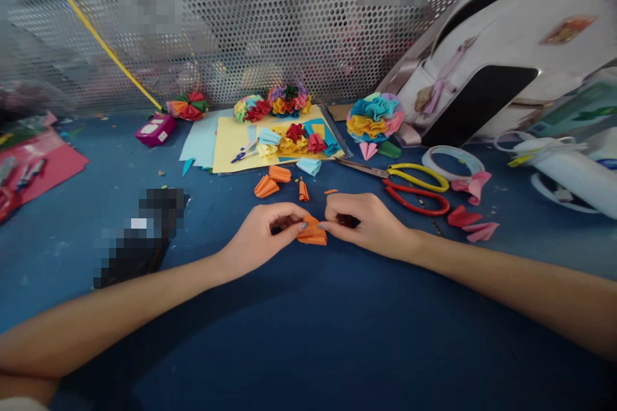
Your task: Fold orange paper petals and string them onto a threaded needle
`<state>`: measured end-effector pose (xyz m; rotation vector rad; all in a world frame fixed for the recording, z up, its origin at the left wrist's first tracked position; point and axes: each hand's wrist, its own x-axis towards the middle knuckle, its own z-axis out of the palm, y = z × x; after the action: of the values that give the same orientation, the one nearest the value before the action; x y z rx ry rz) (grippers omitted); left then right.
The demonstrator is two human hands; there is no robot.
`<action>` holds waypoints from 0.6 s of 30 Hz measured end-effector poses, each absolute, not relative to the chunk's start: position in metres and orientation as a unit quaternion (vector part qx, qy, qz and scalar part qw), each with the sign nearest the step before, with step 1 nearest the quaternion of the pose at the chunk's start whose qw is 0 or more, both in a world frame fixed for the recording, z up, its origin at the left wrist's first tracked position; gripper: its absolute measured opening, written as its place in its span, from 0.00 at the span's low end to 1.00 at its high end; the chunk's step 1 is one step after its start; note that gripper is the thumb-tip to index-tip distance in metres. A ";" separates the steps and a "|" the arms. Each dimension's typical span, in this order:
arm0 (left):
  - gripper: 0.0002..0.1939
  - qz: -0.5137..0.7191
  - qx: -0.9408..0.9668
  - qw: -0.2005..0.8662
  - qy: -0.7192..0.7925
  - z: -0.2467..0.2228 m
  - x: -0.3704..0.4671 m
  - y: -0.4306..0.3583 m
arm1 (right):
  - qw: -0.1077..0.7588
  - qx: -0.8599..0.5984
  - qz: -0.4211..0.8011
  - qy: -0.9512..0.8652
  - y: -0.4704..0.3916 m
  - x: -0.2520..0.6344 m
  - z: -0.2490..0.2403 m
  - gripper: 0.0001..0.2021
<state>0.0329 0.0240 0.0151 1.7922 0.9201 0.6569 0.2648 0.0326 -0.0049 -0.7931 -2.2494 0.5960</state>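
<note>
Between my hands is a piece of pleated orange paper (313, 234), held just above the blue table. My left hand (263, 231) pinches its left side between thumb and index finger. On the right side, my right hand (361, 219) is closed with thumb and index finger at the paper's edge; its other fingers are curled out of sight. Just beyond lie more folded orange paper pieces (267, 187) and a narrow orange piece (303, 191). Scissors (417, 189) with one yellow and one red handle rest beyond my right hand.
Yellow paper sheets (222, 141) carry several folded colored pieces. Paper flower balls (376, 117) stand near the perforated metal panel (270, 19). At right are a tape roll (453, 160), pink scraps (475, 187), a phone (482, 103) and a white backpack (511, 32). A blurred dark object (144, 237) lies left.
</note>
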 end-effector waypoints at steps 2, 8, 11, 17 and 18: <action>0.08 0.271 0.740 0.484 0.381 0.015 0.033 0.025 | 0.341 -0.308 0.231 -0.858 0.032 0.265 -0.004 0.16; 0.10 0.273 0.731 0.491 0.386 0.012 0.032 0.029 | 0.350 -0.325 0.254 -0.841 0.032 0.265 -0.003 0.14; 0.10 0.268 0.727 0.499 0.388 0.012 0.032 0.031 | 0.363 -0.331 0.268 -0.829 0.032 0.265 -0.004 0.14; 0.10 0.266 0.729 0.498 0.386 0.014 0.033 0.029 | 0.370 -0.334 0.288 -0.818 0.033 0.265 -0.003 0.13; 0.09 0.264 0.734 0.493 0.386 0.014 0.034 0.028 | 0.370 -0.332 0.286 -0.819 0.033 0.265 -0.003 0.13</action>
<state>0.0336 0.0281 0.0143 1.7793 0.9353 0.6401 0.2646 0.0332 -0.0029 -0.8519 -2.1028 0.7334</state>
